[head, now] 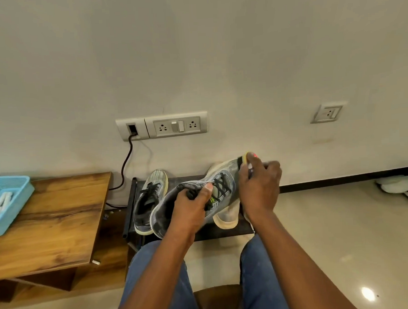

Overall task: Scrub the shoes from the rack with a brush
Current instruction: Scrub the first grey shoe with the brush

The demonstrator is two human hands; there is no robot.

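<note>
Beige wall (217, 59) fills most of my head view, with a socket panel (161, 126) and a black cable (126, 163) hanging from it. Below sits a low dark shoe rack (223, 232) on the glossy floor (344, 229). I see my left hand (191, 209) gripping a grey sneaker (177, 198) by its collar, thumb on the tongue, held above the rack. My right hand (259, 184) is curled round a brush (245, 158) pressed at the shoe's toe. A second grey sneaker (148, 199) rests on the rack, just left. At far left, a wooden table (48, 221) carries a blue basket (13, 195).
</note>
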